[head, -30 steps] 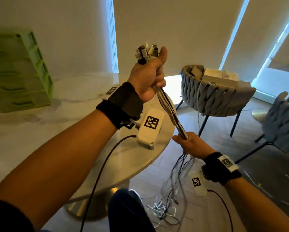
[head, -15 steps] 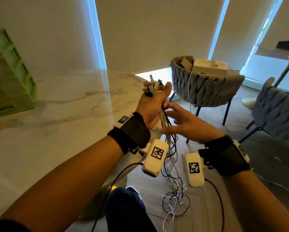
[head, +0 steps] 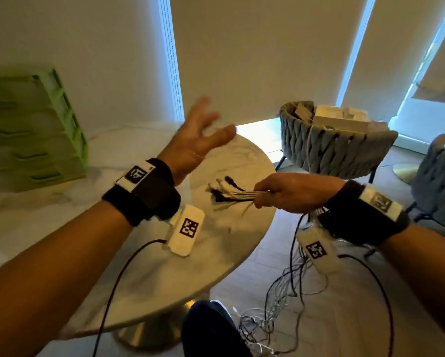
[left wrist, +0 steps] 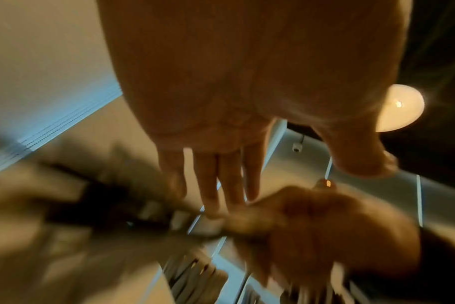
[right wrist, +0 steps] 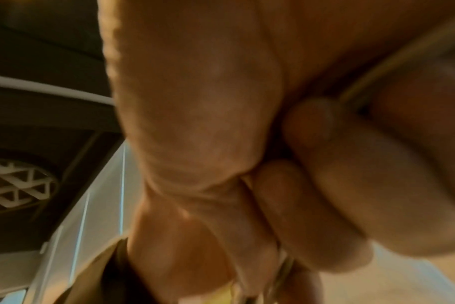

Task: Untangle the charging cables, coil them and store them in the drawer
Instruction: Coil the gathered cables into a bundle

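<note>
Head camera looks down across the table (head: pixel 224 253) from above; wrist cameras sit close under each palm, sharing the right hand (head: pixel 291 194).
</note>
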